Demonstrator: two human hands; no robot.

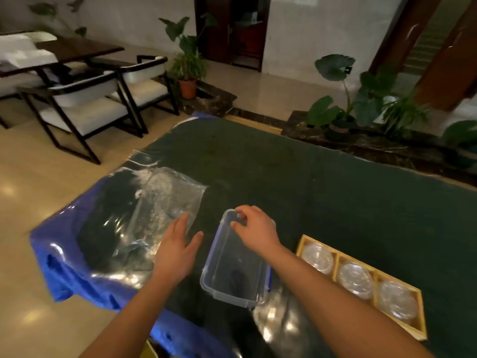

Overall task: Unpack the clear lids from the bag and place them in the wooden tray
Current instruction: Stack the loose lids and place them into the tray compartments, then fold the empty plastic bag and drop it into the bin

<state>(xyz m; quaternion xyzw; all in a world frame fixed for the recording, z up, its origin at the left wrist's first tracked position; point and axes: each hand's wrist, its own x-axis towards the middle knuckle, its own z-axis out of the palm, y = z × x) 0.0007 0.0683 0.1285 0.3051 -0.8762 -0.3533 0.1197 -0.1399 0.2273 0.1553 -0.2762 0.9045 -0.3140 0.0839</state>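
Note:
A clear plastic bag [157, 202] lies flat on the dark green table cover [309, 182], left of centre. My left hand [178, 251] rests open, fingers spread, on the bag's near right corner. A clear rectangular plastic container [232, 275] with blue clips stands in front of me, and my right hand [255, 228] pinches its far rim between thumb and fingers. At the right, a wooden tray [420, 313] with three compartments holds round clear lids [356, 280], one stack in each.
The table's blue plastic-wrapped edge [77, 275] drops off at the left and near side. Chairs [85, 104] and a dark table stand beyond on the left. Potted plants [361, 99] line the far side.

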